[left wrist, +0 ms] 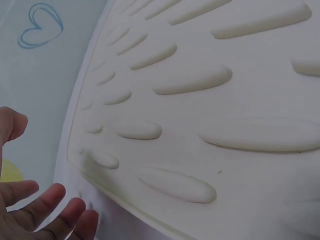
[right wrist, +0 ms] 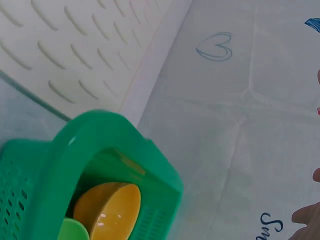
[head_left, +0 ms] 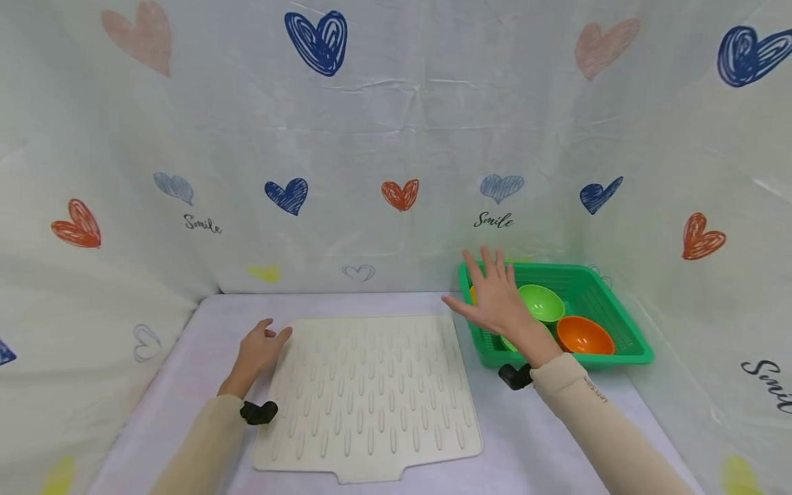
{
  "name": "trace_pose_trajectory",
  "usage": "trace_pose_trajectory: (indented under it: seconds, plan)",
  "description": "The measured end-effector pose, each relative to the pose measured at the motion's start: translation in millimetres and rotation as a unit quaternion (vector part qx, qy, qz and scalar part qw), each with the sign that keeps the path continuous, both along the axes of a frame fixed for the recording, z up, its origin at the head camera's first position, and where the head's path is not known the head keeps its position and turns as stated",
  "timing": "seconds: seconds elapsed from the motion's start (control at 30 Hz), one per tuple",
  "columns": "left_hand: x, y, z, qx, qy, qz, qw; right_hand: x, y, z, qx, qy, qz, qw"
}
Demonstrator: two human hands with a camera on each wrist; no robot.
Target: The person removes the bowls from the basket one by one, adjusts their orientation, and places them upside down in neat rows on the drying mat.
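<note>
A cream ridged mat (head_left: 371,392) with rows of raised bumps and a tab at its near edge lies on the table. My left hand (head_left: 260,350) is at the mat's far left corner, fingers loosely bent and holding nothing. On the right, my right hand (head_left: 495,295) spreads its fingers over the left end of a green plastic basket (head_left: 631,337), gripping nothing. Inside the basket are a light green bowl (head_left: 542,302), an orange bowl (head_left: 585,335) and a yellow bowl (right wrist: 112,210), the last mostly hidden behind the right hand in the head view.
A white sheet with printed hearts (head_left: 400,194) hangs behind and on both sides of the table. The white tabletop (head_left: 241,309) shows around the mat. The basket stands against the back right of the table, close to the sheet.
</note>
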State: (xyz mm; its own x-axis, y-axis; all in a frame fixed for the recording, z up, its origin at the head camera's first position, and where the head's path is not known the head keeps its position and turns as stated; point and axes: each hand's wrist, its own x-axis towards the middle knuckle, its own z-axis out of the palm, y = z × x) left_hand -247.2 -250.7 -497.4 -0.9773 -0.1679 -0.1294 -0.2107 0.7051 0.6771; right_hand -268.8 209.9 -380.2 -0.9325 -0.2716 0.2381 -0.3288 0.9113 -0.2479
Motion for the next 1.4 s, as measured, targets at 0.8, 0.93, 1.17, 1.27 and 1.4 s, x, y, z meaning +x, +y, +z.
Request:
trace_pose_trajectory:
  seconds: [0.8, 0.93, 1.17, 1.27, 1.4]
  plan:
    - [-5.6, 0.3, -12.7, -0.035, 0.042, 0.038, 0.9978, -48.1, 83.5, -0.1, -0.2, -0.059, -0.039, 0.977]
    - [-6.1, 1.7, -10.1, -0.045, 0.037, 0.037, 0.9976, -56.0, 87.2, -11.7, -0.198, -0.085, -0.052, 0.975]
    - [-8.3, 1.7, -10.1, -0.051, 0.027, 0.051, 0.997, -70.2, 91.7, -32.5, -0.191, -0.151, -0.057, 0.968]
    - [-8.9, 2.3, -10.3, -0.049, 0.024, 0.057, 0.9969, -72.6, 90.9, -36.4, -0.176, -0.176, -0.059, 0.967]
    - [-10.0, 2.5, -10.5, -0.048, 0.024, 0.058, 0.9969, -75.1, 91.7, -41.6, -0.165, -0.19, -0.062, 0.966]
